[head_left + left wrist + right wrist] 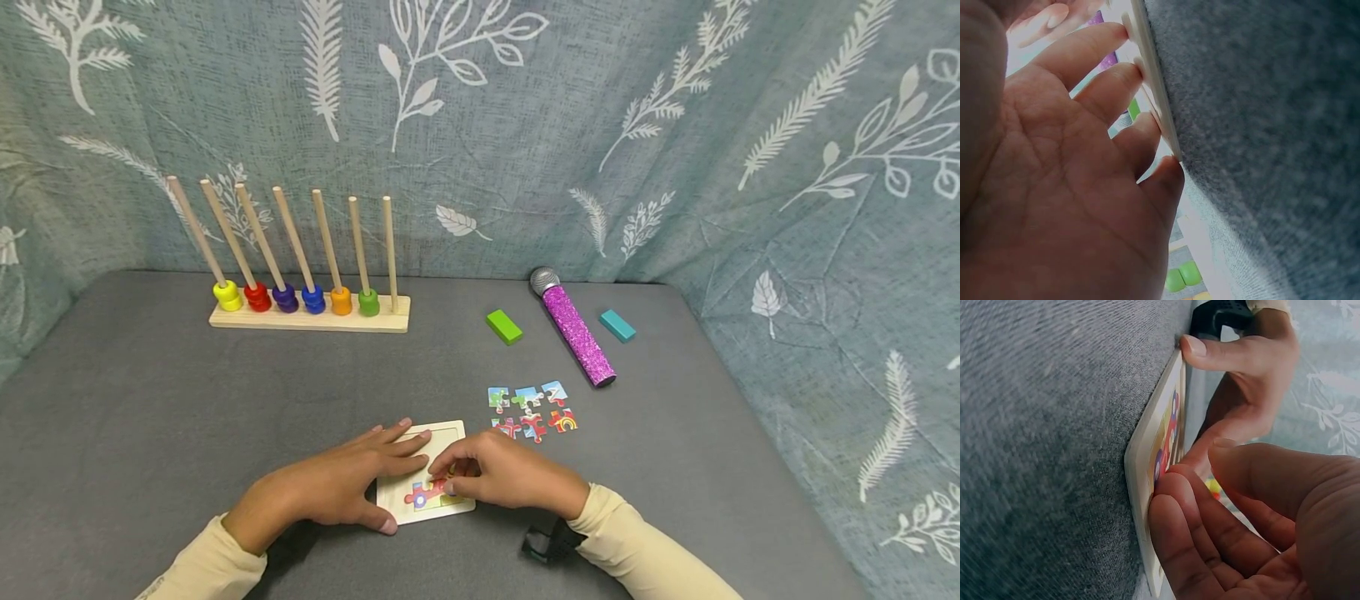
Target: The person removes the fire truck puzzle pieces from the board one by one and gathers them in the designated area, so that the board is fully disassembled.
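A pale square wooden puzzle tray (402, 505) lies on the grey table, with a few joined jigsaw pieces (422, 497) along its near side showing a red vehicle with wheels. My left hand (348, 472) is spread over the tray's left side, thumb at the near left corner and fingertips on the far part. My right hand (504, 471) bends over the tray's right side, its fingertips on the pieces. In the right wrist view, the thumb (1260, 469) stands off the board, apart from the fingers (1172, 519); the fingers partly cover the picture (1168, 450).
Several loose puzzle pieces (528, 398) lie right of the tray. Beyond them are a green block (504, 327), a glittery purple microphone (577, 333) and a teal block (617, 326). A wooden peg stand (307, 322) with coloured rings is at the back left, before a patterned curtain (480, 167).
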A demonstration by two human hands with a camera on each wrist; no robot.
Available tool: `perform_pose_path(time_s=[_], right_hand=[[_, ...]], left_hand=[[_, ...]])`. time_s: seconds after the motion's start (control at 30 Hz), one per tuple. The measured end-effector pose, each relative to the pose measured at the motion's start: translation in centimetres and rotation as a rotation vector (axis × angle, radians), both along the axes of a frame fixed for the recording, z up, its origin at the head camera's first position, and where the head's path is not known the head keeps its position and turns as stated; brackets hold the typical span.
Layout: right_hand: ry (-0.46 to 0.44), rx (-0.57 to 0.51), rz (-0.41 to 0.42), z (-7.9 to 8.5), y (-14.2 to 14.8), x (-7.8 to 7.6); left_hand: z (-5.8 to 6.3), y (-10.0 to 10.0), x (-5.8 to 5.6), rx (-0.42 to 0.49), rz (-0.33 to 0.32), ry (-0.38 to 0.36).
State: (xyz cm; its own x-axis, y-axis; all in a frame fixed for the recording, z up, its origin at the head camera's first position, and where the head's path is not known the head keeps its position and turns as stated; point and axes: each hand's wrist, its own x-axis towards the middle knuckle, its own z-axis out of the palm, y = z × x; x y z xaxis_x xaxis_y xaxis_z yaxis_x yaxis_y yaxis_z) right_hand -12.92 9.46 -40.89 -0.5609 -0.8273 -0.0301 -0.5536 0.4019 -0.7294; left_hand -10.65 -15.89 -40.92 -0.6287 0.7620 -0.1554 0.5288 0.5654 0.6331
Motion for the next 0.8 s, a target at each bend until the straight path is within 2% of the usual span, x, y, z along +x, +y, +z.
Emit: perform_pose_path(time_s=[0.2,0.37,0.8], right_hand=[[0.035,-0.008,0.019,-0.31,-0.27,-0.11],[0.005,-0.003,0.035,-0.33,-0.15,-0.04],[0.071,-0.025,0.078,-0.07,-0.2,-0.08]], left_hand=[[-0.17,-0.08,-0.03,0.012,-0.002,0.0],[-0.18,-0.03,0.02,0.005,0.013,-0.032],[-0.15,-0.01,-0.03,0.015,-0.003,0.011]])
